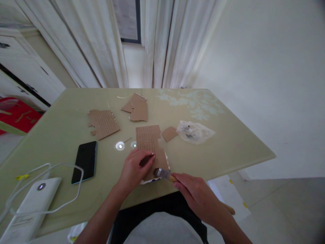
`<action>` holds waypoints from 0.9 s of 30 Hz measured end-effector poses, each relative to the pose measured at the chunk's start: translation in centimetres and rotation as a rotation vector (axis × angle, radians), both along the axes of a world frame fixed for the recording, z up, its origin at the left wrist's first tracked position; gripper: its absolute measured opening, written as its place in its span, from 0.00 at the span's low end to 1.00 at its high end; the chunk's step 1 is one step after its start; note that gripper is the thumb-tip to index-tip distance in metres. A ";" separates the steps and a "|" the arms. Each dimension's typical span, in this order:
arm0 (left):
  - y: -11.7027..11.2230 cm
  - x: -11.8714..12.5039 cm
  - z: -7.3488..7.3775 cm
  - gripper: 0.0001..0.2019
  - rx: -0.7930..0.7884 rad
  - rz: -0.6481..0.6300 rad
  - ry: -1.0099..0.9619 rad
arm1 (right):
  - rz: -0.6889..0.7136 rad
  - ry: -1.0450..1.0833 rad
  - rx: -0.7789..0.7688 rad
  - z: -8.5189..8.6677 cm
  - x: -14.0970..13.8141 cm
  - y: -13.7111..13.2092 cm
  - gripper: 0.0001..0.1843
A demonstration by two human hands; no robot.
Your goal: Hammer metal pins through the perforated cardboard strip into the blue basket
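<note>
A brown cardboard sheet (147,135) with rows of small dark marks lies near the table's front edge. My left hand (135,166) rests on its lower left part, thumb and forefinger pinched together. What is between these fingertips is too small to make out. Wrapped around the wooden handle of a small hammer (162,173) is my right hand (195,191). The hammer's metal head is over the lower end of the sheet, just right of my left hand. To the right of the sheet are a small cardboard piece (169,134) and a clear plastic bag (195,132) with small dark bits inside.
Another marked cardboard piece (104,123) and torn cardboard scraps (139,108) lie farther back. Left of the sheet are a small round shiny disc (120,145) and a black phone (85,161). A white power strip (34,203) with a looped cable occupies the front left.
</note>
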State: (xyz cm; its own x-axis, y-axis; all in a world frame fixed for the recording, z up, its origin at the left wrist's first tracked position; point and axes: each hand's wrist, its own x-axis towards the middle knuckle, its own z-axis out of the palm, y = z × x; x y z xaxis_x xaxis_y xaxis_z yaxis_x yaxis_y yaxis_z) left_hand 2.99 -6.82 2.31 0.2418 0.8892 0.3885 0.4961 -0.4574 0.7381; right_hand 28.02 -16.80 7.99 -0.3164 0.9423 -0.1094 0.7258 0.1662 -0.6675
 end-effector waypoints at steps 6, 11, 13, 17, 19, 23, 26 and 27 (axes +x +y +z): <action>0.2 0.2 -0.1 0.06 0.033 -0.028 0.015 | 0.009 -0.010 -0.002 0.0 -0.1 0.0 0.19; 0.0 0.4 -0.4 0.07 0.015 -0.009 0.001 | 0.005 -0.004 -0.006 -0.2 0.0 0.0 0.19; 0.0 0.3 -0.5 0.06 0.008 -0.006 -0.009 | 0.003 0.008 -0.001 -0.1 0.0 0.1 0.19; 0.0 0.2 -0.6 0.05 0.000 0.003 -0.014 | -0.002 0.079 0.065 1.5 -0.1 1.1 0.20; 0.0 0.2 -0.6 0.05 -0.007 0.010 -0.007 | -0.019 0.099 0.137 2.8 -0.2 1.9 0.21; 0.0 0.3 -0.5 0.05 -0.016 0.012 -0.010 | -0.062 0.040 0.301 4.9 -0.7 3.5 0.22; -0.1 0.4 -0.4 0.06 -0.009 0.007 -0.016 | -0.041 -0.032 0.288 5.4 -1.2 4.4 0.21; -0.1 0.5 -0.4 0.06 -0.004 0.009 -0.009 | -0.020 -0.075 0.257 5.5 -1.4 4.6 0.21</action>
